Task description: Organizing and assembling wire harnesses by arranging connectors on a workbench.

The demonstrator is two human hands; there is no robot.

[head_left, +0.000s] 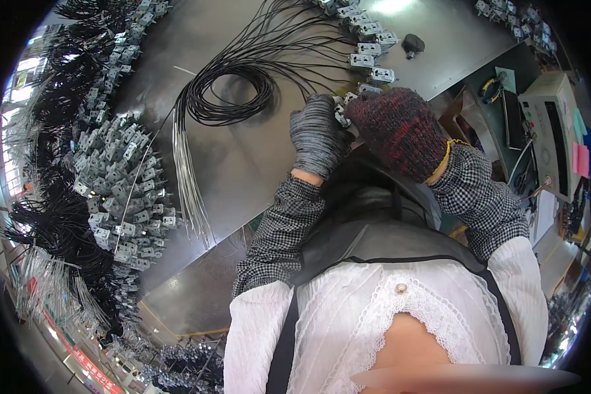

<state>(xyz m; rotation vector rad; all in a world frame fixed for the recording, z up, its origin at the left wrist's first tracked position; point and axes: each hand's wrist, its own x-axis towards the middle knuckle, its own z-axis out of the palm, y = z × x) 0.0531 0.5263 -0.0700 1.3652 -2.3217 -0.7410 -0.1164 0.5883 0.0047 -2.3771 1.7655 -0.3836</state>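
My left hand (320, 136), in a grey knit glove, and my right hand (398, 131), in a dark red and black knit glove, meet close together at the table edge. Both are closed on a small silvery metal cable fitting (342, 111), mostly hidden by the gloves. A row of similar metal fittings (369, 49) lies just beyond my hands. Thin black cables (308, 56) run from that row to a loose coil (224, 98) left of my hands. From the coil, a bundle of bare silvery wire ends (189, 174) hangs toward the near edge.
A large heap of metal fittings with black cables (121, 190) lines the left side of the metal table (148, 98). A small dark object (412, 45) lies beyond the row. At right stands a beige instrument box (548, 134) with coloured notes. More fittings (515, 20) lie far right.
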